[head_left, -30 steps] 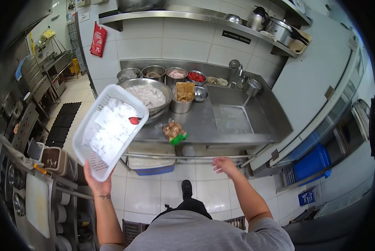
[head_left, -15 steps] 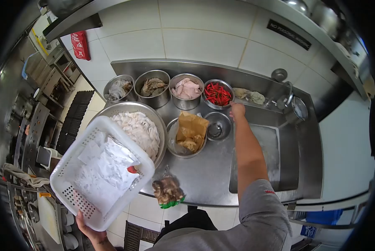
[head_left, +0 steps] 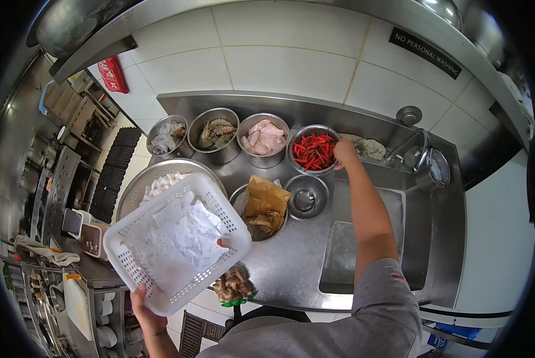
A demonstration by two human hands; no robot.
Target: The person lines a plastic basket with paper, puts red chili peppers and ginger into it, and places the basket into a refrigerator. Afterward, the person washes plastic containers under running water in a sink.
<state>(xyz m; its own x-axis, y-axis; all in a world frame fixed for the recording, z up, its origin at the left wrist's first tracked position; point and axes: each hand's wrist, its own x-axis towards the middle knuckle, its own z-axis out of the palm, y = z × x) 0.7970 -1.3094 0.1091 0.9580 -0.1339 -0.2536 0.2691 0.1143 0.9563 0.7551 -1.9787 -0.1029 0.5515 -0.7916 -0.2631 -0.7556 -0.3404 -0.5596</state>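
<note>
Steel ctr (head_left: pixel 288 277), L hand (head_left: pixel 148 310) gripping 1 basket (head_left: pixel 139 271), R hand (head_left: pixel 344 153) curled at 1 chilli bowl (head_left: pixel 313 171), hold unclear, 3 pots (head_left: pixel 218 154) alongside

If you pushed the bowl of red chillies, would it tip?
The bowl would probably slide rather than tip, because the metal counter under it looks smooth. It may feel fairly light, since the red chillies look thin and loosely piled. They're near the rim, so some might spill.

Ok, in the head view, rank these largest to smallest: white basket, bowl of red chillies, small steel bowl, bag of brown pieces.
1. White basket, though it looks nearer the camera.
2. Bowl of red chillies.
Unsure: small steel bowl and bag of brown pieces; they look alike.
</note>
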